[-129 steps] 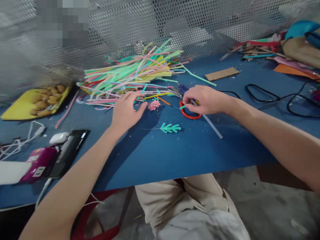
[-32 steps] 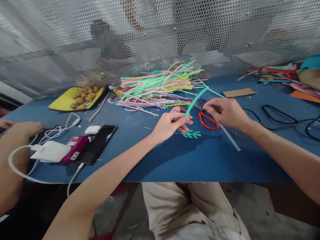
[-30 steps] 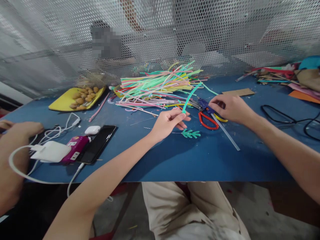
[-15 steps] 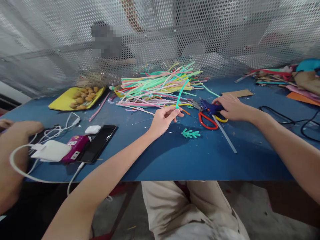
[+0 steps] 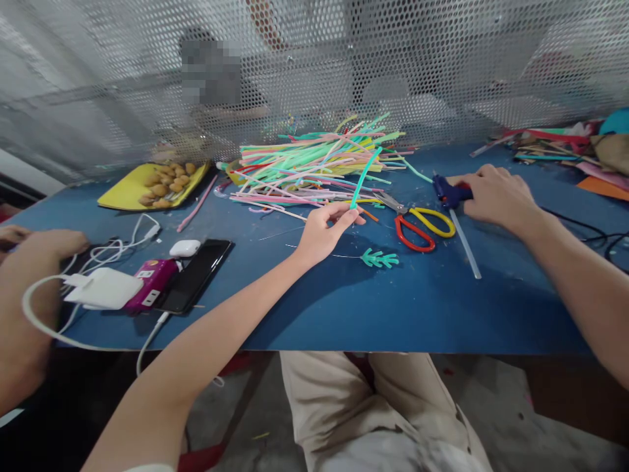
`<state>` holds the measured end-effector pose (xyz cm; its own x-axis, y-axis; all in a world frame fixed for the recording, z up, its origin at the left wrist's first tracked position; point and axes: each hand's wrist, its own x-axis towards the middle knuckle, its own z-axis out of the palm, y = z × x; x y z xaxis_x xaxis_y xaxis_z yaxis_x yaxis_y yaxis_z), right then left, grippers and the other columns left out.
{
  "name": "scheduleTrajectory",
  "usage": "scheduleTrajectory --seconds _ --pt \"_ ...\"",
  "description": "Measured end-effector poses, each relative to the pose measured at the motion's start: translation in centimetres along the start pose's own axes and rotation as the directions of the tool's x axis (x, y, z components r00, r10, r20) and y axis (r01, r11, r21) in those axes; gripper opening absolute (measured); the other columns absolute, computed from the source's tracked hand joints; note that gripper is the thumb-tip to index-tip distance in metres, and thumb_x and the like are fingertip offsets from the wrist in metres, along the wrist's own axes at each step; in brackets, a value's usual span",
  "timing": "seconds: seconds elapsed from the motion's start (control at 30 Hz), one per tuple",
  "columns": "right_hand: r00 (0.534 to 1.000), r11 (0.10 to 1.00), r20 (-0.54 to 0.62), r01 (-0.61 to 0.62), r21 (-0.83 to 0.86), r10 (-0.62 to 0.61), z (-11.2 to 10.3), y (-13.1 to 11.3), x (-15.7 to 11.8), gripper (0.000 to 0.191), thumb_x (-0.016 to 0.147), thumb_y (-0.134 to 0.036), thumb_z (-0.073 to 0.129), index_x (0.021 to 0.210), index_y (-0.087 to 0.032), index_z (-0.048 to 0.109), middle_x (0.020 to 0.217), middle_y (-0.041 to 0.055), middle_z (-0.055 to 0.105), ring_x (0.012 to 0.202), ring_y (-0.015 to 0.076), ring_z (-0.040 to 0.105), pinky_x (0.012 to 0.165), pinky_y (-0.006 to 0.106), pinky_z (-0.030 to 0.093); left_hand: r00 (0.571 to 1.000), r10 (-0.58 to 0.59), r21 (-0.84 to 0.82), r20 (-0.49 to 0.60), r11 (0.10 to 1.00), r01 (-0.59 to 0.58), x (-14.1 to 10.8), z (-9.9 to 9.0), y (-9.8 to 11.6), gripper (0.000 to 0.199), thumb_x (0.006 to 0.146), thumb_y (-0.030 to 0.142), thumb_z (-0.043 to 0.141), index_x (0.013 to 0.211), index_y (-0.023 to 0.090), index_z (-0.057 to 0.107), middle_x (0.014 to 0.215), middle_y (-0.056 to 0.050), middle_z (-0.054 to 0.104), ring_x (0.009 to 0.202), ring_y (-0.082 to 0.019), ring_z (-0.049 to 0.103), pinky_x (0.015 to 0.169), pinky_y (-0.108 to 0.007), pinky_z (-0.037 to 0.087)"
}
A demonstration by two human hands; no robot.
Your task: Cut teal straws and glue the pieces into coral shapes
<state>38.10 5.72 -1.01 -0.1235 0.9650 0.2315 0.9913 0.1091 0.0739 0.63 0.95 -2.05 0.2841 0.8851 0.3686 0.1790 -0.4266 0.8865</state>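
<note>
My left hand [image 5: 327, 229] pinches the lower end of a green pipe cleaner [image 5: 365, 177], which rises tilted to the right. My right hand [image 5: 498, 196] is closed around a dark blue glue gun [image 5: 448, 192], out of which a clear glue stick [image 5: 466, 248] juts toward me. Between the hands lie scissors [image 5: 415, 229] with one red and one yellow handle. A small green leafy sprig [image 5: 379, 258] on a thin wire rests in front of my left hand. Behind it spreads a heap of pastel pipe cleaners [image 5: 304, 164].
On the left are a yellow tray [image 5: 122, 188] of brown round food pieces, a phone [image 5: 196, 275], a white earphone case [image 5: 185, 248], a purple power adapter [image 5: 154, 282] and white cables. Another person's arm [image 5: 34, 275] rests there. A perforated metal screen [image 5: 314, 78] stands behind the blue table [image 5: 314, 314].
My right hand has moved right with the glue gun, away from the scissors, whose yellow handle now shows fully. My left hand still holds the pipe cleaner in nearly the same place.
</note>
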Motion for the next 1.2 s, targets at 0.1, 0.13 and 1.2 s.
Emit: scheduleTrajectory --seconds 0.1,0.13,1.2 --pt "0.998 0.999 -0.054 -0.018 -0.033 0.017 -0.1 0.1 -0.1 0.048 0.089 -0.017 0.049 0.134 -0.013 0.065 0.131 0.0276 0.055 0.121 0.041 0.048 0.088 0.052 0.036 1.0 0.004 0.029 0.006 1.0 -0.004 -0.1 0.0 0.1 0.034 0.096 0.047 0.065 0.108 0.018 0.076 0.101 -0.009 0.08 0.097 -0.021 0.075 0.094 -0.035 0.055" --pt "0.995 0.999 -0.092 0.027 -0.022 -0.029 -0.3 -0.3 -0.2 0.046 0.09 -0.015 0.048 0.132 -0.011 0.066 0.134 0.0275 0.054 0.124 0.0402 0.047 0.09 0.051 0.036 1.0 0.005 0.037 0.006 0.999 -0.005 -0.1 0.0 0.2 0.033 0.096 0.046 0.065 0.109 0.018 0.076 0.101 -0.009 0.08 0.098 -0.021 0.075 0.095 -0.035 0.055" --pt "0.999 0.733 0.019 -0.04 0.679 0.037 -3.8 -6.2 -2.4 0.052 0.066 -0.064 0.083 0.089 -0.019 0.068 0.079 0.0057 0.07 0.07 0.0191 0.058 0.065 0.033 0.042 0.988 -0.151 -0.345 0.028 0.926 0.151 0.4 -0.3 0.2 0.032 0.089 0.051 0.071 0.096 0.021 0.073 0.104 -0.007 0.08 0.075 -0.013 0.067 0.064 -0.027 0.047"
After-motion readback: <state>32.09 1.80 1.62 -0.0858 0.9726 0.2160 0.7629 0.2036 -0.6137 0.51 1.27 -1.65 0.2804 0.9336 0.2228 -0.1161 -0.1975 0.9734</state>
